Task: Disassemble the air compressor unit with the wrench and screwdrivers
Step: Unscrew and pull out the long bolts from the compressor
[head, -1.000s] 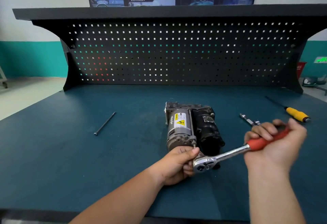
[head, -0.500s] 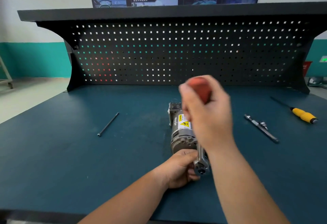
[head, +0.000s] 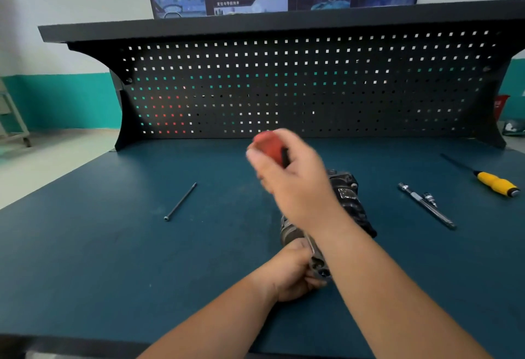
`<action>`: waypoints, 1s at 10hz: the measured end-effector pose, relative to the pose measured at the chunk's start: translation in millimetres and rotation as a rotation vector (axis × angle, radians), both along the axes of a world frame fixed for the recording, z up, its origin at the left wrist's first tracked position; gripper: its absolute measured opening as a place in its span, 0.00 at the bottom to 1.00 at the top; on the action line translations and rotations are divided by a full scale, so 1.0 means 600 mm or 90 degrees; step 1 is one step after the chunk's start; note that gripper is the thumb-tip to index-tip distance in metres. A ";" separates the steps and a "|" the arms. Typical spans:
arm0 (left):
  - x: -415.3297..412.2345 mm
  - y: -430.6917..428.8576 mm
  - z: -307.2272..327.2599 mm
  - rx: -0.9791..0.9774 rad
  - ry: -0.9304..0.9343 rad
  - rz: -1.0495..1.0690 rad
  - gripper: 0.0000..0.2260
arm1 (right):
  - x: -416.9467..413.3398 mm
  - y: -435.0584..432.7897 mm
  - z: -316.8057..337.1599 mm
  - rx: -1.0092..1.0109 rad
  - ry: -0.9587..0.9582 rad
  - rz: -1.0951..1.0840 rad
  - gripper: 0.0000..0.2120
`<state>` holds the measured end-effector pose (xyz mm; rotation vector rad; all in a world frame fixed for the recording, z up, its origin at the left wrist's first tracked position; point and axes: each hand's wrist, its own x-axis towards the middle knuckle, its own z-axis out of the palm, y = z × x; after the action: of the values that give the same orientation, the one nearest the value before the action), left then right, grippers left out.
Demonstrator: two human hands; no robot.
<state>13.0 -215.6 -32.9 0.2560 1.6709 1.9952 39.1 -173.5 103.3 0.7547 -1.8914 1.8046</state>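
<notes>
The air compressor unit (head: 350, 197) lies on the blue bench, mostly hidden behind my right forearm; its dark body shows to the right. My right hand (head: 295, 179) is shut on the red handle of the ratchet wrench (head: 270, 144), which points away from me and is blurred. The wrench's steel head (head: 318, 266) sits at the near end of the compressor. My left hand (head: 292, 273) is closed around that wrench head at the unit's near end.
A long thin bolt (head: 180, 202) lies on the bench to the left. To the right lie a metal extension bar (head: 426, 205) and a yellow-handled screwdriver (head: 495, 184). A black pegboard (head: 284, 86) closes the back of the bench (head: 85, 259).
My right hand has swung the wrench handle from low on the right, up over the compressor and to the left. My left hand has stayed at the wrench head.
</notes>
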 end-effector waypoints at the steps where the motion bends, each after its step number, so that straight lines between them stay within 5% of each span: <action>1: 0.007 0.004 0.013 0.067 -0.002 -0.014 0.22 | 0.016 0.041 0.004 -0.188 0.029 0.001 0.02; 3: 0.008 0.008 0.015 0.110 0.007 -0.018 0.16 | 0.050 0.123 -0.027 -0.532 0.070 -0.149 0.04; 5: 0.011 0.008 0.016 0.138 0.031 -0.044 0.14 | 0.072 0.181 -0.094 -0.820 -0.086 -0.207 0.13; 6: 0.011 0.010 0.014 0.133 0.038 -0.038 0.12 | 0.067 0.185 -0.094 -0.821 -0.087 -0.219 0.13; 10: 0.010 0.005 0.015 0.062 0.042 -0.076 0.15 | 0.031 0.029 0.001 -0.048 0.047 0.033 0.05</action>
<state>19.1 -212.5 -24.0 0.4505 1.5622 1.9999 57.8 -155.8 104.0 0.8392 -1.7621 1.8424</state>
